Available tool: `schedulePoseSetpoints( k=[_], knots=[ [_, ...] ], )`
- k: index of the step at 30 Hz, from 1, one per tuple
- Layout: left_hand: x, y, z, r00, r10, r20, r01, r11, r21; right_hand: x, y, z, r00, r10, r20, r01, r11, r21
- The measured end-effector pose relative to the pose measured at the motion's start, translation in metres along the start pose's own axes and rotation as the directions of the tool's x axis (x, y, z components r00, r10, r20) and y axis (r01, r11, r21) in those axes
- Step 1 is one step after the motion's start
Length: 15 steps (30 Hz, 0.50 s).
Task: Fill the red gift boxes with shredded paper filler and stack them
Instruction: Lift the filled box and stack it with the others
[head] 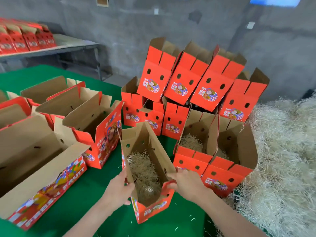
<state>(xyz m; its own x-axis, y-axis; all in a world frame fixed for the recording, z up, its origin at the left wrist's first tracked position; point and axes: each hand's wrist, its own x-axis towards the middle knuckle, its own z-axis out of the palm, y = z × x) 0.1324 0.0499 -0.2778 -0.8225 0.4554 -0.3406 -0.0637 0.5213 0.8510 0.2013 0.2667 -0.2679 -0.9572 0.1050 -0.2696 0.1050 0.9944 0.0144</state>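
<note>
1. My left hand [119, 189] grips the left long wall of the box [153, 211], with the fingers curled around its raw brown edge.
2. My right hand [186, 183] holds the right wall near the front corner, fingertips on the red flap.
3. The box is a long, narrow corrugated-card carton. It is glossy red with printed art outside and plain brown inside, and its flaps are open. It sits tilted between my hands over the green cloth [95, 194]; I cannot tell whether it touches the cloth.
4. Filler [145, 171], a loose, wiry tangle of straw-coloured shreds, covers the bottom of the box.
5. Behind it and to the right, the stack [196, 86] leans in tiers of the same red cartons, with round holes punched in their ends. The two nearest cartons show filler inside.
6. At the right, a fluffy pale pile [282, 159] of shreds lies against the stack.
7. At the left, empty boxes [34, 159] stand open in a row.
</note>
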Motion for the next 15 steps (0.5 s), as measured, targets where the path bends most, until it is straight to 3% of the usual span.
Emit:
schedulePoseSetpoints(
  k=[8, 12, 15],
  knots=[
    [0.090, 0.038, -0.046, 0.988, 0.124, 0.096, -0.126, 0.992, 0.012, 0.069, -0.033, -0.024, 0.999, 0.035, -0.033, -0.045, 0.932, -0.360],
    [0.149, 0.069, -0.045, 0.961, 0.210, 0.179, -0.217, 0.976, 0.021, 0.105, -0.018, -0.035, 0.973, 0.206, -0.109, -0.232, 0.899, -0.371],
    [0.189, 0.095, -0.037, 0.934, 0.245, 0.261, -0.231, 0.969, -0.081, 0.120, 0.008, -0.048, 0.920, 0.369, -0.134, -0.393, 0.872, -0.293]
  ],
)
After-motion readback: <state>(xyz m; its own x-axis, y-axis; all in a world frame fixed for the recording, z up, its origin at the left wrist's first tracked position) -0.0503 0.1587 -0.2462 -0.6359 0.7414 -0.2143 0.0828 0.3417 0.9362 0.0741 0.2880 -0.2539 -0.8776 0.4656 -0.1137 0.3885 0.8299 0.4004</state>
